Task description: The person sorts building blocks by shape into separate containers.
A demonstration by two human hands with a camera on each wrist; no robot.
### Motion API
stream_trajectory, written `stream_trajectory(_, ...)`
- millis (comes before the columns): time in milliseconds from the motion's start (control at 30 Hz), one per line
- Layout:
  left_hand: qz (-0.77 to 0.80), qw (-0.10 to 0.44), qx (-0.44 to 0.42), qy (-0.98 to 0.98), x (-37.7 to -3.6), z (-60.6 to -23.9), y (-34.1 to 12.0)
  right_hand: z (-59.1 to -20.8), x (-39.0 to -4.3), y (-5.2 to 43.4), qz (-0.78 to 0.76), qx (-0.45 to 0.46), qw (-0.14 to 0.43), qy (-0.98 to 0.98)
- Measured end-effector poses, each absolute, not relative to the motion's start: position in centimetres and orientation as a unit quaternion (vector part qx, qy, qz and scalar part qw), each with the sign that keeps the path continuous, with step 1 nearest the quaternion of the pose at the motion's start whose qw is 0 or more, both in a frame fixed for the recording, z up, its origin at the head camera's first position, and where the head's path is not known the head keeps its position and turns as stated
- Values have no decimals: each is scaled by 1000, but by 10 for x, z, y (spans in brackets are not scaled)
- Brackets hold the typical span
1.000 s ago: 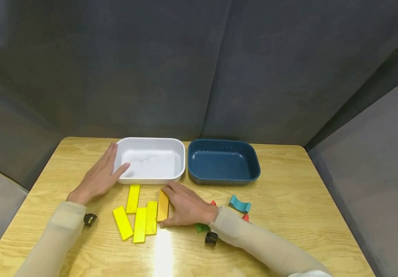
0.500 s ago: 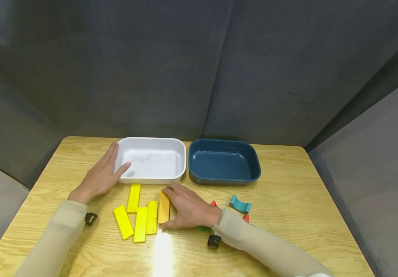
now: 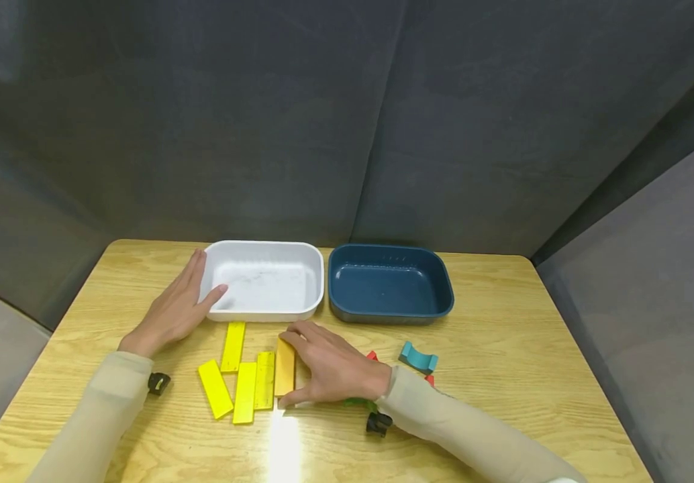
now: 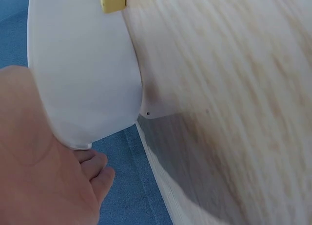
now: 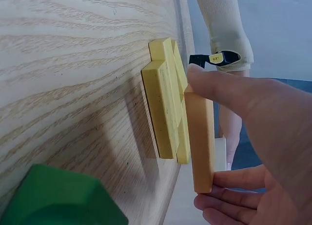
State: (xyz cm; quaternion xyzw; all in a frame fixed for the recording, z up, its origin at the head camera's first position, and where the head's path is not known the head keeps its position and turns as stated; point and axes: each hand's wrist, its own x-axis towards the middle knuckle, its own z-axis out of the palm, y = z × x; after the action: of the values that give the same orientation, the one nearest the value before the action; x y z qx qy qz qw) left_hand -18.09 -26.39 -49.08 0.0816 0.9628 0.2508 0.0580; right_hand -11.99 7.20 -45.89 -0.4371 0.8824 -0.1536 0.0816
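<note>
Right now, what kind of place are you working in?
Probably a staged tabletop recording booth: a wooden table enclosed by grey fabric panels, with only a white tray, a blue tray and toy blocks.

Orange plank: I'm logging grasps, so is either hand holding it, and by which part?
The right hand pinches the orange plank by its two short ends, thumb near, fingers far.

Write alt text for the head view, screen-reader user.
A person's right hand pinches an orange-yellow block lengthwise between thumb and fingers, beside four yellow blocks on a wooden table. The left hand rests flat against the near left corner of an empty white tray; an empty dark blue tray sits right of it.
</note>
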Motion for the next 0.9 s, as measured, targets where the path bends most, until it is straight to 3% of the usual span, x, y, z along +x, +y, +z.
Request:
stream_trajectory(567, 249, 54, 75, 964, -177, -491, -266, -436, -126, 74, -162, -438, 70, 881)
stream_trajectory(900, 257, 45, 78, 962, -178, -491, -262, -420, -140, 79, -165, -450, 34, 877)
